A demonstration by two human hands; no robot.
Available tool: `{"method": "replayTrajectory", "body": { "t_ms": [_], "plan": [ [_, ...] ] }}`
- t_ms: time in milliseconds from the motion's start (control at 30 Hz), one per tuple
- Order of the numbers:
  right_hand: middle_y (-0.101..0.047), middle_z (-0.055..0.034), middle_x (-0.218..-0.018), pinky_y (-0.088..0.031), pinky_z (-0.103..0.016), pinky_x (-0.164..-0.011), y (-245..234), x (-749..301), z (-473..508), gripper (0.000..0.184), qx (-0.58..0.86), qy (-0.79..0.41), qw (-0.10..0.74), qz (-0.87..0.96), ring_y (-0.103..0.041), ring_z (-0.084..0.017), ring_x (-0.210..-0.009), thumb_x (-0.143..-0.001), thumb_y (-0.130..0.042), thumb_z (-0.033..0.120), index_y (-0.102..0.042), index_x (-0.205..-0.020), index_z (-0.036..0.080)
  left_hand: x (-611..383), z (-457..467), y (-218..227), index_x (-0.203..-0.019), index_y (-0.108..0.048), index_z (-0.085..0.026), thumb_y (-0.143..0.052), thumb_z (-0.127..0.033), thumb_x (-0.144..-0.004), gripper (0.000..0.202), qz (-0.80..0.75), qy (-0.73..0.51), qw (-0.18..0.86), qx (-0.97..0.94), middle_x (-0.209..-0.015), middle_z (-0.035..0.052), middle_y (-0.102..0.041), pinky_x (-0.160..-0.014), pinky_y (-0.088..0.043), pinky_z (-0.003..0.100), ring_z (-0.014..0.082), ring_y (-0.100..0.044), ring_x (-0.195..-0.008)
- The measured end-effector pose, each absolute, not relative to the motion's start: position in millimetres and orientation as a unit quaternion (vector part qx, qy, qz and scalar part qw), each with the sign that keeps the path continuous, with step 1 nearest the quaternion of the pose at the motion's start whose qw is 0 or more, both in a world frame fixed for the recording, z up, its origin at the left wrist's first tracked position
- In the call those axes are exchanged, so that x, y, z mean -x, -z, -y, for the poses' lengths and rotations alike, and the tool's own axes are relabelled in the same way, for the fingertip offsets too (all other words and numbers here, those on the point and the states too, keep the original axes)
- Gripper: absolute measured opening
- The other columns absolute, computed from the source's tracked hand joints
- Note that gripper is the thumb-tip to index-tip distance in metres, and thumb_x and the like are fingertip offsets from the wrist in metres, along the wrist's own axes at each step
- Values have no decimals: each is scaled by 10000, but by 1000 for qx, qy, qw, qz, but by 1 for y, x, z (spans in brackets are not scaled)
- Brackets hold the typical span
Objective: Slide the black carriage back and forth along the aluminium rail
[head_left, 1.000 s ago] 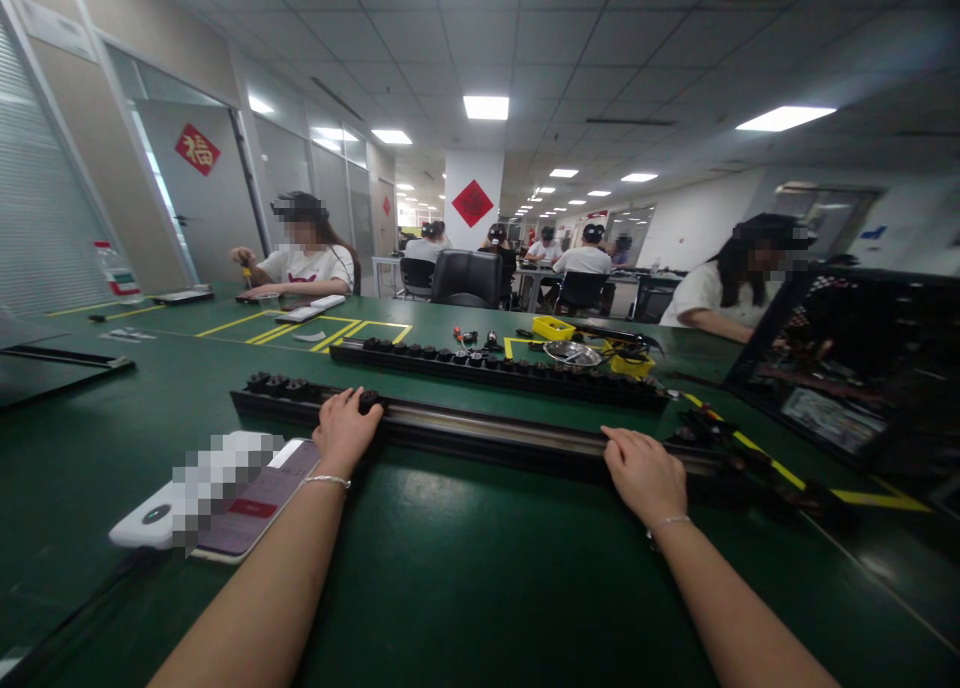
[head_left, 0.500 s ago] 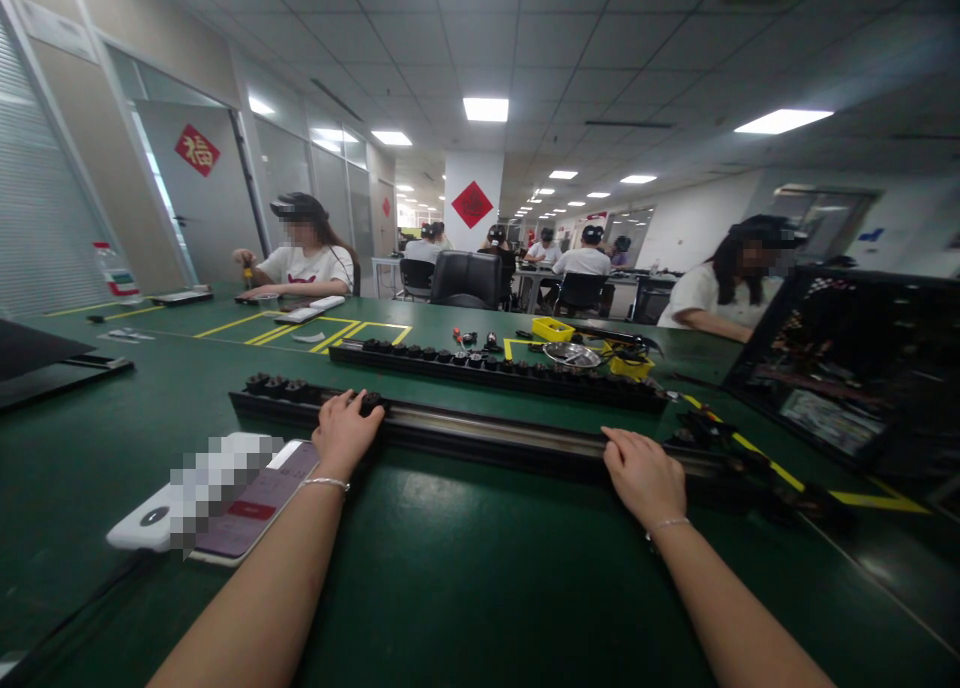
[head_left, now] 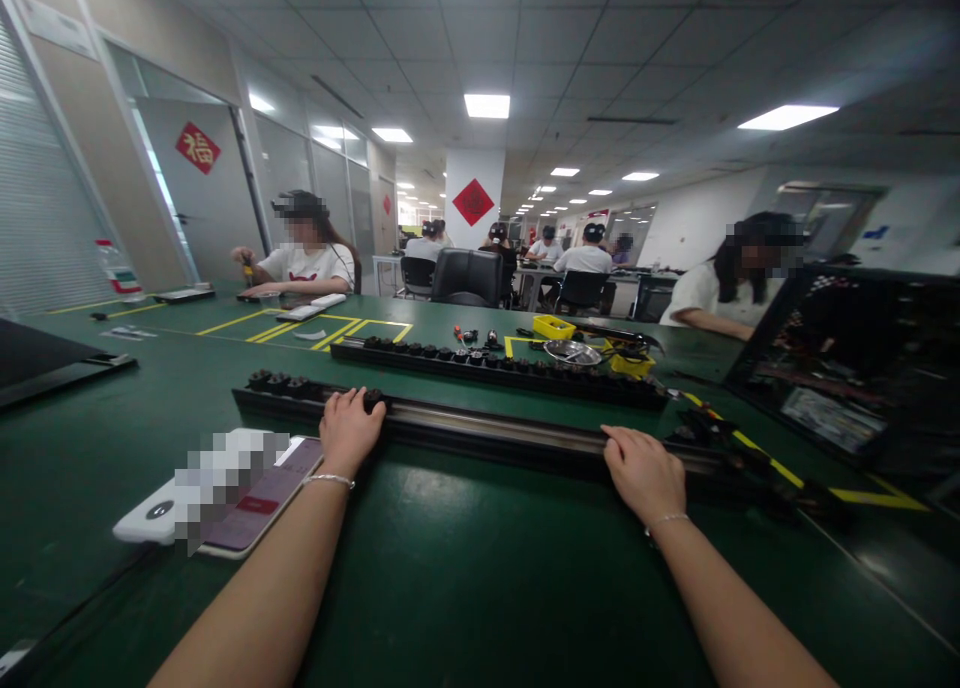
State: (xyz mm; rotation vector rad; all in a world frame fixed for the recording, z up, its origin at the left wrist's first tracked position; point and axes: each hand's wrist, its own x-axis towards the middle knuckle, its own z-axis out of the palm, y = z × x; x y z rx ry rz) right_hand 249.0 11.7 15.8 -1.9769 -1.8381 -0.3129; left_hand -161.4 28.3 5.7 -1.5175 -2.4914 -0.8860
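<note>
While the near rail [head_left: 491, 430] is touched by left hand [head_left: 350, 430] and right hand [head_left: 646, 473], both half-curled, any grip indiscernible, it could be skewed on the worktop [head_left: 480, 588] if the black knob [head_left: 373, 399] at left were pushed unevenly.

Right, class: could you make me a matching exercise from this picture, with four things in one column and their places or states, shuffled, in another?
1. left hand
2. right hand
3. phone
4. bottle

A. at the right part of the near rail
B. upright, with a red cap
C. next to a black knob
D. screen up, beside a wrist

Pairs: 1-C, 2-A, 3-D, 4-B
</note>
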Motion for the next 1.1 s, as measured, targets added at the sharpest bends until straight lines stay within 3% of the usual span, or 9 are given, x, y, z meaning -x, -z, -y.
{"method": "replayTrajectory", "body": {
  "t_ms": [200, 400, 633, 800, 933, 1100],
  "plan": [
    [-594, 9, -1220, -375, -388, -897, -18, -248, -10, 428, 717, 111, 205, 657, -476, -203, -1150, -861, -293, 316, -606, -1153, 300, 164, -31, 1, -1162, -546, -29, -381, -449, -807, 574, 806, 296, 79, 506, -1237, 181, -551, -1090, -236, 369, 295, -310, -1301],
    [-588, -3, -1227, -367, -401, -909, -20, -246, -9, 434, 721, 97, 204, 655, -463, -210, -1152, -863, -292, 318, -601, -1168, 302, 155, -27, 2, -1207, -499, -57, -333, -495, -830, 601, 801, 319, 63, 503, -1236, 187, -537, -1026, -329, 403, 302, -354, -1268],
    [-594, 21, -1218, -362, -411, -913, -15, -245, -10, 413, 730, 109, 218, 639, -466, -211, -1136, -862, -311, 320, -605, -1153, 322, 154, -23, 14, -1207, -474, 7, -331, -466, -839, 616, 771, 308, 103, 547, -1246, 215, -516, -1064, -274, 412, 315, -293, -1300],
    [-597, 11, -1217, -361, -427, -903, -10, -247, -12, 419, 722, 120, 234, 640, -467, -221, -1144, -868, -298, 325, -613, -1144, 305, 152, -22, 10, -1187, -469, -38, -397, -454, -811, 565, 780, 345, 115, 509, -1227, 214, -518, -1000, -350, 420, 303, -347, -1264],
    [-602, 2, -1209, -363, -435, -893, -8, -250, -14, 426, 718, 120, 236, 644, -473, -232, -1139, -869, -292, 337, -618, -1141, 296, 147, -20, 2, -1097, -503, -78, -434, -435, -792, 475, 788, 346, 111, 498, -1118, 186, -568, -935, -395, 403, 289, -475, -1134],
    [-606, -7, -1203, -363, -440, -886, -8, -251, -15, 419, 713, 117, 242, 648, -482, -238, -1127, -867, -305, 342, -624, -1133, 292, 145, -19, -1, -1116, -498, -102, -419, -410, -806, 444, 789, 335, 112, 503, -1095, 160, -588, -930, -385, 396, 279, -495, -1115]
  ]
}}
